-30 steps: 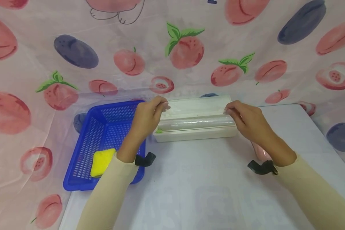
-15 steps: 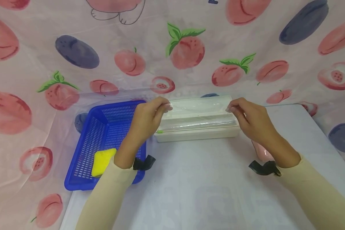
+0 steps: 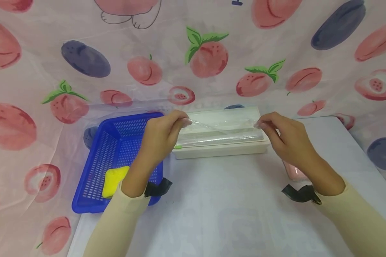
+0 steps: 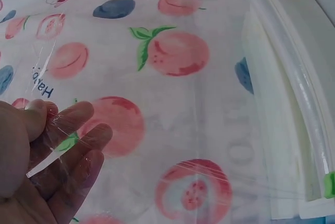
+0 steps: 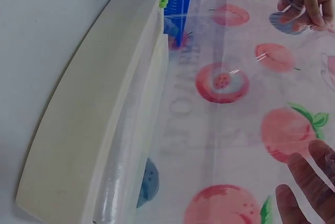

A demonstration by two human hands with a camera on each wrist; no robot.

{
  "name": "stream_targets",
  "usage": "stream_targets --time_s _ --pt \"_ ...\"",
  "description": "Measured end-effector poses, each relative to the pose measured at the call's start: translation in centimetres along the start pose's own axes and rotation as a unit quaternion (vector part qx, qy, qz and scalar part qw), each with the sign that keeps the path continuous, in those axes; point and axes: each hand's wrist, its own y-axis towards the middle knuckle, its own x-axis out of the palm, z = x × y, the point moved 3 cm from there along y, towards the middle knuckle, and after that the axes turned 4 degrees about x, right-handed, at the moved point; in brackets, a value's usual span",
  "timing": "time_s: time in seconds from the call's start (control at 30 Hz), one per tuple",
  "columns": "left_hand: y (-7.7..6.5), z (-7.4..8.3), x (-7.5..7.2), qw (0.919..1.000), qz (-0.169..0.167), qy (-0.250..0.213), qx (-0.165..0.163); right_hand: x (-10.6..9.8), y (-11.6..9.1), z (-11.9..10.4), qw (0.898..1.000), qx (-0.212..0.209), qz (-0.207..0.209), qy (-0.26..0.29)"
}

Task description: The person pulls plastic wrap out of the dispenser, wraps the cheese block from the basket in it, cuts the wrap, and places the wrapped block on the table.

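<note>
A white cling film dispenser (image 3: 222, 150) lies on the table with its lid (image 3: 225, 113) standing up at the back. Inside it is a roll of clear cling film (image 3: 218, 137). My left hand (image 3: 161, 134) pinches the film's free edge above the dispenser's left end. At the other end my right hand (image 3: 286, 137) pinches the same edge, and the thin sheet stretches between both hands. In the left wrist view the film lies over the fingers of my left hand (image 4: 63, 150). The right wrist view shows only some fingers (image 5: 309, 182) of my right hand.
To the left stands a blue plastic basket (image 3: 99, 123) holding a yellow sponge (image 3: 115, 180). A pink item (image 3: 294, 172) is partly hidden under my right wrist. A green slider (image 3: 178, 147) sits on the dispenser's left end. Fruit-printed cloth (image 3: 209, 85) hangs behind the table.
Both hands have risen slightly and drawn back a little from the dispenser, bringing the film's edge with them. The sheet between them now shows more clearly.
</note>
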Motion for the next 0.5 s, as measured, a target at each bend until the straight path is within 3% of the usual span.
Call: stream_targets --time_s 0.5 --pt "-0.3 1.4 -2.1 0.9994 0.030 0.019 -0.004 -2.1 -0.5 -2.2 1.000 -0.013 0.023 0.005"
